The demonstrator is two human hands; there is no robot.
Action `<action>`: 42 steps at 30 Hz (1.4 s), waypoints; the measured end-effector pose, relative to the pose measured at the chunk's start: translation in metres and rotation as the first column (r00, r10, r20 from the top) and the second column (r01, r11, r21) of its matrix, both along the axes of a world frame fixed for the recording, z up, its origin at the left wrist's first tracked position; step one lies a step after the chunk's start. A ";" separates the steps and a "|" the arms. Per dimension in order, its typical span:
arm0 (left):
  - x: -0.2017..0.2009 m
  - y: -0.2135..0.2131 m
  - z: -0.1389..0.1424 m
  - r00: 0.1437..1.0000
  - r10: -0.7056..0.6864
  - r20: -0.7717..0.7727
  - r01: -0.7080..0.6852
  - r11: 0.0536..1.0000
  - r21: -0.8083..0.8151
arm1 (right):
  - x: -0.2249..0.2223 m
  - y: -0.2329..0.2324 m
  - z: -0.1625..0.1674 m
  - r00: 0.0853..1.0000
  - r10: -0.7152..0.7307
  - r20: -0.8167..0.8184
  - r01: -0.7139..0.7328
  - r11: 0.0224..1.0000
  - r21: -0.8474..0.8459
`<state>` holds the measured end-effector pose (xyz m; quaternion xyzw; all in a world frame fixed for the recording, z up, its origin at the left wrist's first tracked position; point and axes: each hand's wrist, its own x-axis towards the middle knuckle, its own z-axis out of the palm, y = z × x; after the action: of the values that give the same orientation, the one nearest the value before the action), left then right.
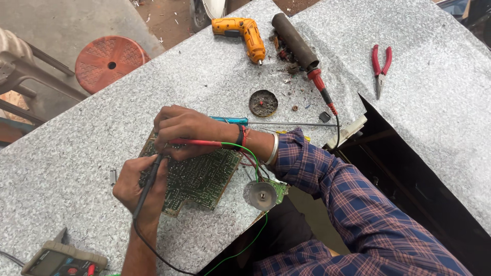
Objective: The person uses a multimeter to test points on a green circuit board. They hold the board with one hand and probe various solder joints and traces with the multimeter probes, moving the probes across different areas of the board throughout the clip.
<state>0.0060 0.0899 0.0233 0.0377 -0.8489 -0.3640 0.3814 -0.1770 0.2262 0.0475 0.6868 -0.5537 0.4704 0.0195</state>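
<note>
At the near left corner of the grey speckled counter (66, 153) lies a multimeter (61, 259), partly cut off by the frame. To its right, the left hand (139, 188) is closed around a black probe (148, 185), whose tip points at the left edge of a green circuit board (197, 179) lying flat near the counter's front edge. Just above it, the right hand (184, 130) is curled shut on a red probe (197, 142), fingers resting on the upper left part of the same board. A green wire (254, 166) loops from the wrist down past a round metal disc (261, 195) at the board's right end, at the counter's edge. Behind the right wrist lies a blue-handled screwdriver (240, 121), and beyond it a small round tin (263, 103). Toward the far edge rest an orange cordless driver (245, 35) and a dark soldering tool (299, 46). Red-handled pliers (381, 66) lie well apart at the right.
</note>
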 end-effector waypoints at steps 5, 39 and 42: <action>-0.001 -0.002 0.001 1.000 -0.022 -0.017 0.022 0.999 -0.033 | 0.000 0.000 -0.001 1.000 -0.024 -0.015 0.024 1.000 -0.009; -0.003 0.001 0.012 0.999 0.034 0.008 -0.032 0.982 -0.188 | 0.000 0.001 0.003 1.000 -0.019 -0.002 0.019 0.994 0.105; -0.004 0.000 0.013 1.000 0.030 0.002 -0.029 0.980 -0.195 | 0.001 0.000 0.004 0.999 -0.031 -0.014 0.032 0.994 0.102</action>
<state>0.0019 0.0904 0.0365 0.0138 -0.8808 -0.2733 0.3864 -0.1764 0.2263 0.0511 0.6809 -0.5876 0.4371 -0.0047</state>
